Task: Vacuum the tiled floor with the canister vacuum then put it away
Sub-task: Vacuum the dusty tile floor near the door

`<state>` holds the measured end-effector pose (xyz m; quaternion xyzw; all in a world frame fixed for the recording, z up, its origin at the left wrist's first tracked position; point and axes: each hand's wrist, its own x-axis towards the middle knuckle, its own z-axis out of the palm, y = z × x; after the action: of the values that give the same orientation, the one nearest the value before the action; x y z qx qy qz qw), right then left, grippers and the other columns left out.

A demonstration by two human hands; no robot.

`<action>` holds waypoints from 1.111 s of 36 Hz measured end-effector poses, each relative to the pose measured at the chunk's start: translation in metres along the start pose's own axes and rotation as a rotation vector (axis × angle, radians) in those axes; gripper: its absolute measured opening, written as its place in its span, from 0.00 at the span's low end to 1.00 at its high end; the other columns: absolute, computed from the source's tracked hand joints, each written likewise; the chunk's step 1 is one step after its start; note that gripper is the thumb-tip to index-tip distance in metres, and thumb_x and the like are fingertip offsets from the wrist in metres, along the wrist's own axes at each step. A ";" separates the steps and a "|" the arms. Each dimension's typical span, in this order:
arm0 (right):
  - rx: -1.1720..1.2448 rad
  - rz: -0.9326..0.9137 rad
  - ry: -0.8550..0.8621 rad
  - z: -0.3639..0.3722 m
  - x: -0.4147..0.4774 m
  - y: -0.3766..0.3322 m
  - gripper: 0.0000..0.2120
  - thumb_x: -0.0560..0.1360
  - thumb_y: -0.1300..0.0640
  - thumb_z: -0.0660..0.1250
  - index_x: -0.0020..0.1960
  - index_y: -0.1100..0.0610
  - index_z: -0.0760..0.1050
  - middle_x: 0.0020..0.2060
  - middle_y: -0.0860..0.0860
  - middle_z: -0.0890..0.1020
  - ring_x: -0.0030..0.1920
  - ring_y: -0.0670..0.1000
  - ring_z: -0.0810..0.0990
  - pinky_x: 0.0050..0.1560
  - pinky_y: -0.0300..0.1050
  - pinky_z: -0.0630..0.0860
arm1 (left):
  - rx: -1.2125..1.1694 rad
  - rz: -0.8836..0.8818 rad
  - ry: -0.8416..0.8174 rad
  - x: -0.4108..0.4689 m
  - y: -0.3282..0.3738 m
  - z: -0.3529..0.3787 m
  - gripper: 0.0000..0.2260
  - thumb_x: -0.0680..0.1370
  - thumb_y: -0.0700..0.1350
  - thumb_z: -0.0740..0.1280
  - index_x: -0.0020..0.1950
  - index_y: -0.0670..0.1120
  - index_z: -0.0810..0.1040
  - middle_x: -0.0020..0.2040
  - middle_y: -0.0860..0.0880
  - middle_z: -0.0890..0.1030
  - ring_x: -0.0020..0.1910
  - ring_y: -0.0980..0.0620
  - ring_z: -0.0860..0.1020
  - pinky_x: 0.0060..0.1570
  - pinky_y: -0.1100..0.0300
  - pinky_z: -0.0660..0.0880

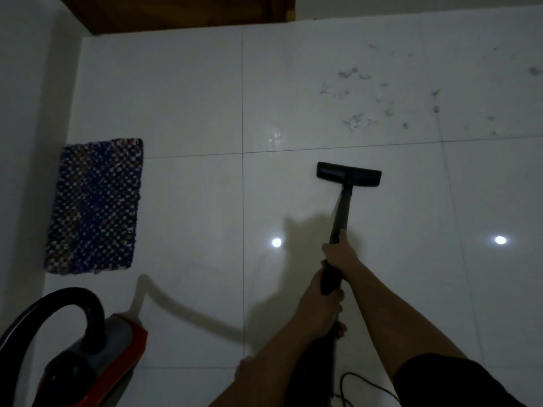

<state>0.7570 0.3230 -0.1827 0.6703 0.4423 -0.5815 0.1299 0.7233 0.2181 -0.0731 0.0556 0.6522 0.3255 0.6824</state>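
Observation:
A black vacuum wand point(340, 212) runs from my hands down to a flat black floor head point(348, 174) resting on the glossy white tiled floor point(191, 98). My right hand point(340, 252) grips the wand higher up, and my left hand point(318, 301) grips it lower, nearer my body. The red and grey canister vacuum point(100, 353) sits at the lower left with its black hose point(58, 301) arching over it. Scattered grey dust and hair clumps point(382, 104) lie on the tiles beyond the floor head, to the upper right.
A blue and white woven mat point(95, 207) lies against the white wall point(26, 113) at the left. A brown wooden door bottom point(176, 13) closes the far edge. A thin black power cord point(361, 386) loops by my right arm. Two ceiling lights reflect on the tiles.

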 end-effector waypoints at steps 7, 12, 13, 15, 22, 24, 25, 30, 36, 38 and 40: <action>-0.011 -0.002 -0.035 -0.036 0.037 -0.049 0.38 0.77 0.61 0.60 0.77 0.45 0.40 0.60 0.66 0.74 0.35 0.56 0.77 0.41 0.49 0.78 | -0.069 -0.016 0.002 0.037 0.052 0.009 0.20 0.79 0.42 0.58 0.71 0.52 0.62 0.39 0.45 0.72 0.25 0.52 0.71 0.23 0.62 0.72; -0.011 0.009 -0.053 -0.046 0.061 -0.087 0.44 0.74 0.64 0.63 0.77 0.44 0.38 0.59 0.66 0.75 0.43 0.60 0.79 0.49 0.53 0.80 | -0.087 -0.013 0.023 0.064 0.087 0.002 0.18 0.79 0.42 0.59 0.68 0.52 0.64 0.37 0.45 0.72 0.22 0.52 0.72 0.22 0.62 0.72; -0.010 0.006 -0.058 -0.046 0.067 -0.097 0.45 0.74 0.64 0.63 0.77 0.44 0.38 0.58 0.66 0.75 0.43 0.60 0.79 0.49 0.53 0.80 | -0.090 -0.003 0.039 0.071 0.095 -0.001 0.16 0.79 0.41 0.59 0.67 0.51 0.65 0.36 0.45 0.72 0.21 0.53 0.72 0.21 0.63 0.72; -0.018 -0.004 -0.064 -0.047 0.080 -0.118 0.45 0.73 0.64 0.63 0.77 0.43 0.37 0.58 0.66 0.76 0.47 0.62 0.81 0.52 0.55 0.80 | -0.109 0.018 0.051 0.085 0.113 -0.008 0.14 0.79 0.40 0.59 0.63 0.50 0.66 0.35 0.46 0.71 0.22 0.53 0.71 0.20 0.63 0.71; -0.087 -0.016 -0.081 -0.061 0.129 -0.205 0.44 0.74 0.64 0.62 0.77 0.45 0.36 0.59 0.65 0.75 0.47 0.61 0.79 0.51 0.54 0.79 | -0.119 0.032 0.034 0.144 0.180 -0.035 0.18 0.80 0.42 0.59 0.70 0.48 0.64 0.36 0.46 0.72 0.24 0.54 0.72 0.22 0.62 0.72; -0.100 -0.013 -0.080 -0.065 0.140 -0.230 0.44 0.74 0.64 0.62 0.77 0.44 0.36 0.59 0.65 0.74 0.46 0.62 0.79 0.53 0.57 0.79 | -0.112 0.012 0.035 0.156 0.203 -0.043 0.19 0.80 0.43 0.59 0.69 0.52 0.63 0.38 0.46 0.73 0.25 0.54 0.73 0.23 0.62 0.74; -0.105 -0.007 -0.078 -0.066 0.145 -0.242 0.44 0.75 0.64 0.62 0.77 0.44 0.36 0.59 0.65 0.75 0.47 0.62 0.79 0.53 0.58 0.79 | -0.112 0.004 0.027 0.161 0.214 -0.047 0.19 0.80 0.43 0.59 0.69 0.53 0.62 0.38 0.46 0.73 0.25 0.54 0.73 0.23 0.62 0.74; -0.074 0.001 -0.094 -0.079 0.169 -0.295 0.44 0.75 0.65 0.62 0.77 0.45 0.36 0.58 0.64 0.75 0.43 0.60 0.79 0.40 0.50 0.78 | -0.122 -0.008 0.008 0.186 0.267 -0.063 0.19 0.80 0.44 0.58 0.70 0.54 0.61 0.39 0.46 0.72 0.24 0.53 0.71 0.21 0.64 0.71; -0.092 0.005 -0.090 -0.097 0.192 -0.336 0.44 0.76 0.65 0.62 0.76 0.44 0.36 0.53 0.61 0.76 0.36 0.55 0.78 0.33 0.46 0.76 | -0.094 -0.012 0.008 0.215 0.308 -0.065 0.19 0.80 0.44 0.58 0.71 0.54 0.61 0.39 0.46 0.73 0.26 0.53 0.72 0.24 0.63 0.72; -0.079 0.010 -0.099 -0.105 0.198 -0.347 0.44 0.76 0.65 0.62 0.76 0.43 0.36 0.54 0.62 0.76 0.36 0.56 0.77 0.32 0.46 0.75 | -0.067 -0.012 0.013 0.226 0.319 -0.064 0.20 0.80 0.43 0.58 0.72 0.53 0.60 0.40 0.48 0.73 0.28 0.53 0.72 0.29 0.60 0.72; -0.073 -0.001 -0.099 -0.112 0.206 -0.359 0.44 0.76 0.65 0.62 0.76 0.43 0.36 0.53 0.61 0.75 0.35 0.55 0.77 0.31 0.45 0.75 | -0.073 -0.024 0.012 0.236 0.330 -0.064 0.21 0.80 0.45 0.58 0.73 0.56 0.59 0.39 0.48 0.74 0.26 0.52 0.72 0.28 0.60 0.73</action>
<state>0.5504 0.6975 -0.2127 0.6355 0.4566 -0.5973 0.1757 0.5269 0.5755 -0.1190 0.0211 0.6446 0.3410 0.6839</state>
